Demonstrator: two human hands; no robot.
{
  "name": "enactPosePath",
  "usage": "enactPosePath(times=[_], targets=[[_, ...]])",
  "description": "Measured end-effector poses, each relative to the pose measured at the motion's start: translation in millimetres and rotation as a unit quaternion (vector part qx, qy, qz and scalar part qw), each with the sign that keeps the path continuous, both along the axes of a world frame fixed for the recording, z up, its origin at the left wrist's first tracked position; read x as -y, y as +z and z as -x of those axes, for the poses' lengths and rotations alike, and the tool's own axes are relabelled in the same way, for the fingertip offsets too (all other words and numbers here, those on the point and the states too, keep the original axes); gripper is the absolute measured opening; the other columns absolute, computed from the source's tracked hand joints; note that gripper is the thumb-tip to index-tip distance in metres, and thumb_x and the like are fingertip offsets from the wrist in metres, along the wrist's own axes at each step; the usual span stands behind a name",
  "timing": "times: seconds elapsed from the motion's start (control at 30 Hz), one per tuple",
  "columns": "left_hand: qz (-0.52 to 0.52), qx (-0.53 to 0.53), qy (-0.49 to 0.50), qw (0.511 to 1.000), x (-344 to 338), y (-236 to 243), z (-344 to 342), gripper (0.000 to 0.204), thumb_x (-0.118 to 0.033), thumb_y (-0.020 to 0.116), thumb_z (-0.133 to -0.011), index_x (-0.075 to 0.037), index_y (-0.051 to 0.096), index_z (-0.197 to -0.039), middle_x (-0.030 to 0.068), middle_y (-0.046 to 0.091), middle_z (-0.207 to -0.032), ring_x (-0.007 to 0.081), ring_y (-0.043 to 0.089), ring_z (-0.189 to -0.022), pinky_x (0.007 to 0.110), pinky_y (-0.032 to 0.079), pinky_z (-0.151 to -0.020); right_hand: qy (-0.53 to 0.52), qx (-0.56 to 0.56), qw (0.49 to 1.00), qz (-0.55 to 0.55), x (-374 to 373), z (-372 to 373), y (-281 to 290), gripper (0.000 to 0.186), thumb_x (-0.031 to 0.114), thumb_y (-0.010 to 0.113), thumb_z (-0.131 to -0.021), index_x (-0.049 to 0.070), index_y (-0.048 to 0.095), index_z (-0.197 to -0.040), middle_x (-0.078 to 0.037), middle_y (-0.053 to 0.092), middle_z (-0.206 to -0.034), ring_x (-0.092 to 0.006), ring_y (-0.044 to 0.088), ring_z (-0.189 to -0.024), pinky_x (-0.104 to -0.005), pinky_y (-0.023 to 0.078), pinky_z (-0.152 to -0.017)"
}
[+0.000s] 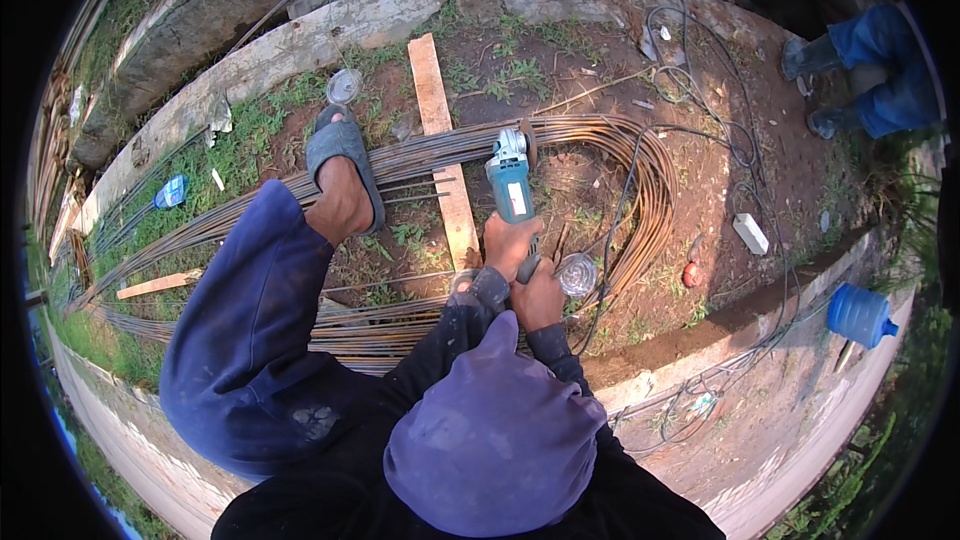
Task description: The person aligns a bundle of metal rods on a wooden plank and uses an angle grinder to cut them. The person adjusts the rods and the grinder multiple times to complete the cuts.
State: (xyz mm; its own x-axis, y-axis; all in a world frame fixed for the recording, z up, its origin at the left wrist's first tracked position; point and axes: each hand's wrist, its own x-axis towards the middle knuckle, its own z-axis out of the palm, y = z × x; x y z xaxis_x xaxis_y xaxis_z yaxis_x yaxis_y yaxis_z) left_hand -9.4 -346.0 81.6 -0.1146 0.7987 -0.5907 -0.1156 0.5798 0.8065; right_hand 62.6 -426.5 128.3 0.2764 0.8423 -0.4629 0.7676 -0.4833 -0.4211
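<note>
Two bare hands grip a teal angle grinder (pixel 517 202) at the middle of the scene: the left hand (pixel 508 245) is wrapped around its body, the right hand (pixel 540 300) clasps its near end. The grinder's disc (pixel 530 144) is over the far run of a bundle of steel rods (pixel 655 180) that curves around on the right; whether they touch, I cannot tell. A wooden plank (pixel 430 90) passes beneath the rods, just left of the grinder. Farther left, a sandalled foot (pixel 342 175) rests on them.
</note>
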Motion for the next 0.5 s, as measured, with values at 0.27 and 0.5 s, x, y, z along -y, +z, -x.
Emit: enactPosePath(times=[0.27, 0.5], targets=[[-0.072, 0.006, -0.022, 0.997, 20, 13, -11, 0.035, -0.023, 0.082, -0.071, 0.001, 0.065, -0.090, 0.0117, 0.069, -0.081, 0.0225, 0.067, -0.075, 0.039, 0.050, -0.068, -0.054, -0.034, 0.997, -0.038, 19, -11, 15, 0.071, 0.048, 0.076, -0.079, -0.003, 0.048, -0.120, -0.032, 0.068, -0.089, -0.0516, 0.067, -0.086, -0.0583, 0.052, -0.076], [-0.071, 0.001, 0.029, 0.997, 19, 42, -4, 0.052, -0.048, 0.055, -0.099, 0.004, 0.060, -0.100, 0.0179, 0.067, -0.089, 0.0262, 0.066, -0.077, 0.041, 0.051, -0.070, -0.025, -0.077, 0.991, -0.105, 52, -71, 35, 0.078, 0.038, 0.079, -0.077, -0.004, 0.046, -0.135, -0.031, 0.068, -0.097, -0.0490, 0.068, -0.091, -0.0519, 0.055, -0.080]])
